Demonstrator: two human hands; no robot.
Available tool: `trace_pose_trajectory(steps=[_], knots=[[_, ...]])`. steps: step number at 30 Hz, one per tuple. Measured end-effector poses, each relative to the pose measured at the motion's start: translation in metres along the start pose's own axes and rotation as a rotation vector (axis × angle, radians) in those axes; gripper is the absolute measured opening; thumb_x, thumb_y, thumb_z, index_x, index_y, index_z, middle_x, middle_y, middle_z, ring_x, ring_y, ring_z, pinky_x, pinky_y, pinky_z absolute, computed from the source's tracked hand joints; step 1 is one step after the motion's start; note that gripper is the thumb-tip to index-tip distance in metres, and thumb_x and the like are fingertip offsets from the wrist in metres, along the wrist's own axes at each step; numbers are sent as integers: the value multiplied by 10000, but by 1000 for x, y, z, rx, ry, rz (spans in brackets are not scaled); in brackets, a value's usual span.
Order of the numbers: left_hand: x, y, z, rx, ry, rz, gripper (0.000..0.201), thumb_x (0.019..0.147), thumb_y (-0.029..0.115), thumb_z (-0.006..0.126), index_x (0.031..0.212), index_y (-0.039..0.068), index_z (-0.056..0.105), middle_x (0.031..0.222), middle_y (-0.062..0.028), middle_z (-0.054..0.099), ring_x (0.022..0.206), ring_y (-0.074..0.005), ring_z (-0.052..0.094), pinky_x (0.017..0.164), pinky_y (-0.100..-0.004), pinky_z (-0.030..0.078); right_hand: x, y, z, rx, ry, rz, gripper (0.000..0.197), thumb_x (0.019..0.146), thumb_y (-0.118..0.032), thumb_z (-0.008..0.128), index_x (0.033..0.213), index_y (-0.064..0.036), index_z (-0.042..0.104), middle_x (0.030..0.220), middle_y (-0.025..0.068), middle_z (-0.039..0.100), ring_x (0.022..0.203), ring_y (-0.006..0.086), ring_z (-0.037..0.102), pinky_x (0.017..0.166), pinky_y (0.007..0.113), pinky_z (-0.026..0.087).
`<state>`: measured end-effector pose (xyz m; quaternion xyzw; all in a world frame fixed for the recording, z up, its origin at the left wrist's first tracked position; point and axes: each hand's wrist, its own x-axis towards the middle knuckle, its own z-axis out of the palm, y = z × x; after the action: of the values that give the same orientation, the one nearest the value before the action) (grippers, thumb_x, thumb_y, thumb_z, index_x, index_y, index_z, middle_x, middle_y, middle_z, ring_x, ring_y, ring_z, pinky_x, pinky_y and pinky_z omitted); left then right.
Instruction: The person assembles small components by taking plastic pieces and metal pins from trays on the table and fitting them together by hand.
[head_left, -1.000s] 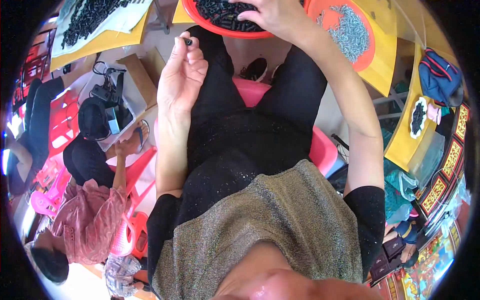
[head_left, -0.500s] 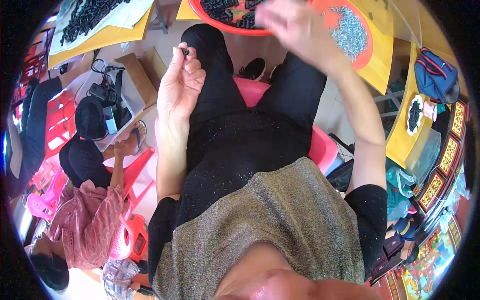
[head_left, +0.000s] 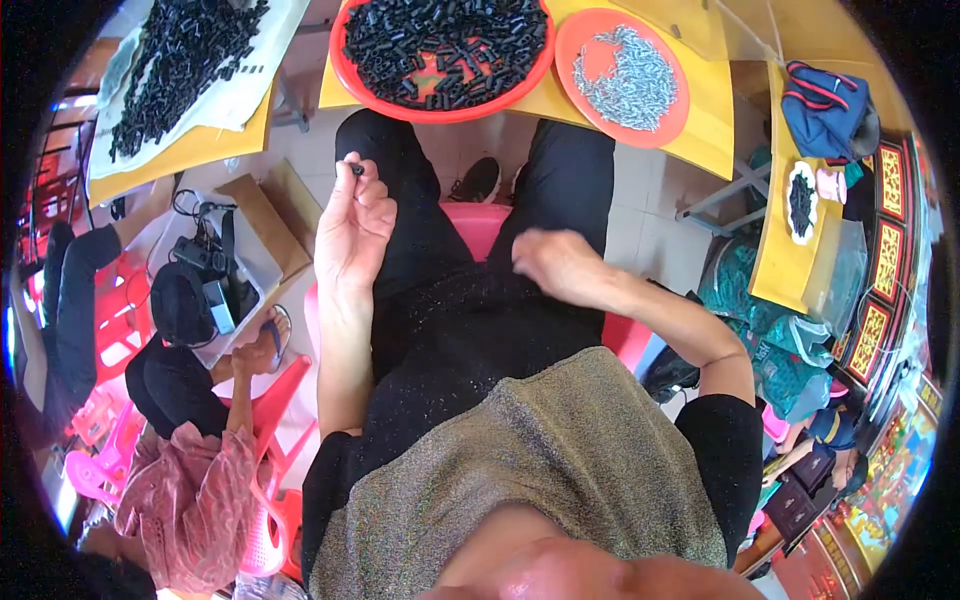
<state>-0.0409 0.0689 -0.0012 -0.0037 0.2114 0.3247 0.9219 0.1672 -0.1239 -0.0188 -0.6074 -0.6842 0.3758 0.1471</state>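
Note:
My left hand [head_left: 358,225] is raised above my left thigh, its thumb and fingers closed on a small black tubular piece [head_left: 357,170]. Over my right thigh is my right hand [head_left: 565,268], back upward and fingers curled toward my lap. Motion blur smears those fingertips, so anything in them cannot be made out. Beyond my knees, a red-orange basin [head_left: 440,113] holds many similar black pieces [head_left: 440,40]. To its right lies a flat orange-red plate [head_left: 572,55] with a heap of small silvery metal pieces [head_left: 635,85].
The yellow table [head_left: 715,110] spans the front. More black pieces [head_left: 190,60] lie on a white sheet at far left. A blue bag [head_left: 825,115] and a small white dish [head_left: 801,228] stand at right. A person in a reddish top [head_left: 195,490] sits at left.
My right hand has come back from over the basin to above my right thigh. My left hand still holds the black piece. The view has tilted, showing more of the table.

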Motion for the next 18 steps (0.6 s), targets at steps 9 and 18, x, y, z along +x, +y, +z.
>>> trace_pose_trajectory(steps=[9, 18], knots=[[-5, 6, -9, 4, 20, 17, 164, 956, 204, 526, 1043, 73, 573, 908, -10, 538, 673, -76, 443, 592, -220, 383, 48, 6, -43, -94, 65, 131, 169, 793, -217, 652, 762, -53, 627, 724, 146, 633, 730, 345, 624, 660, 431, 484], [-2, 5, -13, -18, 24, -13, 182, 960, 192, 516, 1078, 58, 553, 898, -9, 518, 667, -81, 432, 604, -224, 388, 188, 29, -166, -330, 672, 24, 202, 797, -127, 623, 983, -46, 626, 850, 167, 659, 825, 334, 639, 731, 434, 496]])
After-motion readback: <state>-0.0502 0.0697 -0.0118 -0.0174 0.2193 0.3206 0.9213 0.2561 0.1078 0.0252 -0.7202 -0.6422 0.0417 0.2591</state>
